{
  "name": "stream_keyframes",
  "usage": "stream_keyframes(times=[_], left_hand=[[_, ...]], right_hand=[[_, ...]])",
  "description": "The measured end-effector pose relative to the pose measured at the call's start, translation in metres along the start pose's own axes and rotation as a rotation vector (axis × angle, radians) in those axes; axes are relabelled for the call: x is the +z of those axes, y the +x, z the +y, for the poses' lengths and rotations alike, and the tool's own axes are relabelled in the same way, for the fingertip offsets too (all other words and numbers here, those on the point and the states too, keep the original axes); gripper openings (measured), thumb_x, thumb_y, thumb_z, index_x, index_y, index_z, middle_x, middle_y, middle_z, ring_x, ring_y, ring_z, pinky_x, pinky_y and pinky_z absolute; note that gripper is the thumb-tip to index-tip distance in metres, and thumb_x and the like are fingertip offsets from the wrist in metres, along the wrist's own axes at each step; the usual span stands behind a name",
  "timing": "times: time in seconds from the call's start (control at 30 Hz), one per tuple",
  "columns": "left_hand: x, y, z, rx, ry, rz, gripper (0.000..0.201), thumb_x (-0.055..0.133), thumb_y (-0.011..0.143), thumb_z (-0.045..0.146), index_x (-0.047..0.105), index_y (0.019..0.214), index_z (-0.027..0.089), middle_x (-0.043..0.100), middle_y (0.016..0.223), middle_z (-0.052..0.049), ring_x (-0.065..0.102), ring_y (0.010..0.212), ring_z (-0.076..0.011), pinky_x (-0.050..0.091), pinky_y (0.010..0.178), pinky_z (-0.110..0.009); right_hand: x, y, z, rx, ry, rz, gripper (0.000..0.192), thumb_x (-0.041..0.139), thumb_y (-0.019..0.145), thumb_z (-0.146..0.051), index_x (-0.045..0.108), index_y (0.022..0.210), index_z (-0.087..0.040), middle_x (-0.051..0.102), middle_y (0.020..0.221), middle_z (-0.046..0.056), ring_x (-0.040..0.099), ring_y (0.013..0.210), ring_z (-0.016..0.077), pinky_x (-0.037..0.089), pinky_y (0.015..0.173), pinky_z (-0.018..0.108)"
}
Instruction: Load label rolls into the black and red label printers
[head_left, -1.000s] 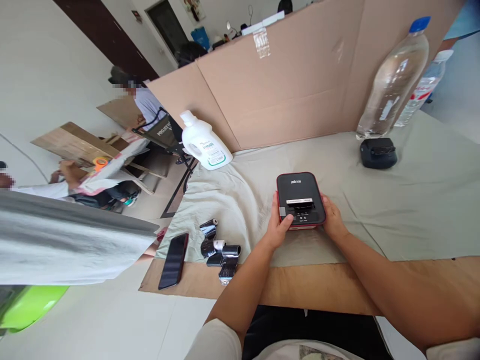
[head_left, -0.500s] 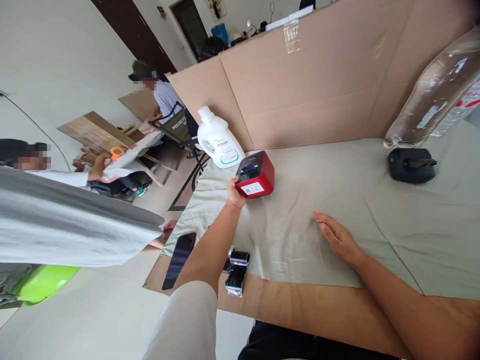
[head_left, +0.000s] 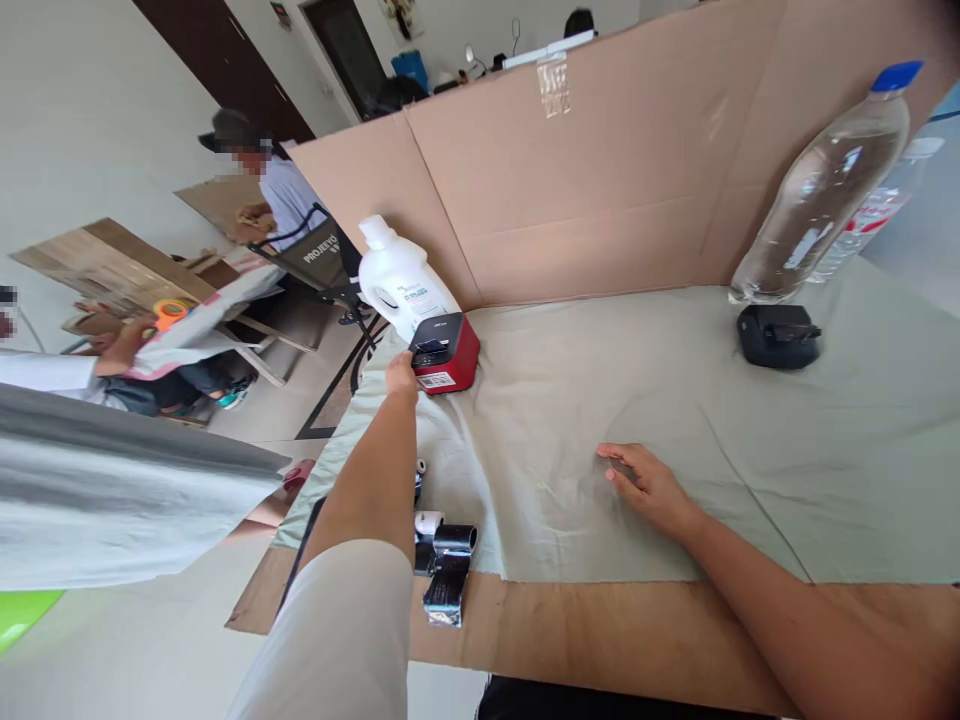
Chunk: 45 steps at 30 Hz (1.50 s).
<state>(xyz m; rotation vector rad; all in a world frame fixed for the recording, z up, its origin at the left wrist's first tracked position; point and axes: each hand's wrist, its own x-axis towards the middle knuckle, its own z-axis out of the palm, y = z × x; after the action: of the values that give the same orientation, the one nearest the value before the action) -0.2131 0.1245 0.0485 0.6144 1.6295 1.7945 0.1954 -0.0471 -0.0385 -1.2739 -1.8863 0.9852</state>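
At the far left corner of the bench (head_left: 615, 640), the left hand (head_left: 402, 375) rests against the near left side of a small red printer (head_left: 448, 353) with a black top. The printer sits on the pale cloth (head_left: 675, 440), just in front of a white jug (head_left: 397, 280) and close to the cloth's left edge. Whether the left grip is closed on the printer or only touching it cannot be told — the fingers are hidden behind the hand and the box. The right hand (head_left: 646, 487) lies flat and loose on the cloth, fingers spread, holding nothing, well apart from the printer.

The left forearm covers part of a cluster of small black rolls (head_left: 448, 565) at the near edge of the cloth, and a dark flat object beneath the arm is mostly hidden. A cardboard wall (head_left: 600, 180) closes the back of the bench. At the far right stand a clear bottle (head_left: 817, 190) and a small black device (head_left: 776, 335) — between them and the printer the cloth lies open. Off the left edge, other people sit at a low table (head_left: 112, 270).
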Motion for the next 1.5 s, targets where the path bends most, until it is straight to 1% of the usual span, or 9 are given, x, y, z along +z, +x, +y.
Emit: stream_keyframes(times=[0.17, 0.27, 0.37, 0.47, 0.63, 0.77, 0.93, 1.17, 1.5], left_hand=[[0.029, -0.048, -0.005, 0.421, 0.419, 0.353, 0.021, 0.048, 0.083, 0.014, 0.054, 0.103, 0.019, 0.051, 0.133, -0.013, 0.035, 0.138, -0.0281, 0.027, 0.115, -0.047], [0.062, -0.116, -0.035, 0.638, 0.436, 0.079, 0.02, 0.051, 0.082, 0.018, 0.054, 0.102, 0.019, 0.056, 0.12, -0.009, 0.048, 0.123, -0.0236, 0.032, 0.112, -0.041], [0.088, -0.197, -0.077, 0.407, 0.217, -0.255, 0.021, 0.051, 0.083, 0.023, 0.054, 0.104, 0.02, 0.058, 0.112, -0.006, 0.055, 0.111, -0.0193, 0.04, 0.105, -0.036], [0.093, -0.255, -0.113, 0.161, 0.157, -0.361, 0.019, 0.05, 0.083, 0.025, 0.055, 0.101, 0.02, 0.059, 0.104, -0.006, 0.057, 0.102, -0.0186, 0.043, 0.099, -0.035], [0.072, -0.274, -0.127, 0.194, 0.19, -0.421, 0.021, 0.053, 0.082, 0.026, 0.058, 0.102, 0.021, 0.06, 0.104, -0.006, 0.057, 0.1, -0.0182, 0.044, 0.097, -0.034], [0.067, -0.272, -0.122, 0.193, 0.216, -0.482, 0.017, 0.053, 0.082, 0.024, 0.061, 0.097, 0.02, 0.062, 0.102, -0.006, 0.058, 0.1, -0.0183, 0.044, 0.098, -0.035], [0.07, -0.275, -0.12, 0.272, 0.269, -0.556, 0.014, 0.053, 0.08, 0.018, 0.062, 0.091, 0.021, 0.062, 0.102, -0.005, 0.058, 0.104, -0.0186, 0.044, 0.101, -0.037], [0.07, -0.273, -0.116, 0.307, 0.386, -0.619, 0.015, 0.053, 0.08, 0.015, 0.062, 0.091, 0.02, 0.063, 0.1, -0.006, 0.059, 0.101, -0.0203, 0.046, 0.096, -0.038], [0.066, -0.279, -0.112, 0.375, 0.291, -0.62, 0.033, 0.046, 0.096, 0.038, 0.065, 0.112, 0.018, 0.065, 0.121, -0.013, 0.057, 0.118, -0.0241, 0.038, 0.111, -0.044]], right_hand=[[0.0, 0.005, -0.007, -0.086, -0.079, -0.005, 0.032, 0.053, 0.09, -0.035, 0.068, 0.114, -0.02, 0.072, 0.11, 0.011, 0.062, 0.111, 0.0274, 0.052, 0.095, 0.048], [0.001, 0.005, -0.009, -0.119, -0.093, -0.009, 0.028, 0.055, 0.089, -0.031, 0.069, 0.11, -0.02, 0.074, 0.108, 0.01, 0.062, 0.11, 0.0263, 0.051, 0.096, 0.046], [0.0, 0.004, -0.008, -0.119, -0.093, 0.002, 0.027, 0.055, 0.089, -0.03, 0.069, 0.11, -0.021, 0.074, 0.108, 0.009, 0.064, 0.106, 0.0239, 0.052, 0.094, 0.042], [-0.016, 0.012, -0.003, -0.118, -0.174, 0.094, 0.03, 0.054, 0.09, -0.032, 0.068, 0.114, -0.021, 0.072, 0.115, 0.011, 0.063, 0.11, 0.0237, 0.049, 0.098, 0.042], [-0.104, 0.062, 0.021, 0.109, -0.682, 0.409, 0.042, 0.06, 0.087, -0.034, 0.063, 0.125, -0.017, 0.05, 0.146, 0.017, 0.036, 0.14, 0.0369, 0.028, 0.113, 0.058], [-0.192, 0.101, 0.049, 0.392, -0.96, 0.457, 0.061, 0.062, 0.085, -0.04, 0.05, 0.139, -0.015, 0.026, 0.16, 0.02, 0.012, 0.148, 0.044, 0.018, 0.112, 0.066], [-0.234, 0.108, 0.074, 0.79, -0.756, 0.487, 0.097, 0.069, 0.073, -0.064, 0.03, 0.152, -0.024, 0.024, 0.156, 0.024, 0.036, 0.136, 0.0466, 0.034, 0.105, 0.063], [-0.188, 0.09, 0.052, 0.683, -0.624, 0.503, 0.091, 0.069, 0.075, -0.052, 0.032, 0.153, -0.023, 0.044, 0.136, 0.021, 0.049, 0.127, 0.0404, 0.039, 0.106, 0.053], [-0.017, 0.008, -0.026, 0.099, -0.532, 0.27, 0.089, 0.076, 0.067, -0.056, 0.047, 0.144, -0.025, 0.05, 0.131, 0.02, 0.054, 0.116, 0.0427, 0.044, 0.098, 0.06]])
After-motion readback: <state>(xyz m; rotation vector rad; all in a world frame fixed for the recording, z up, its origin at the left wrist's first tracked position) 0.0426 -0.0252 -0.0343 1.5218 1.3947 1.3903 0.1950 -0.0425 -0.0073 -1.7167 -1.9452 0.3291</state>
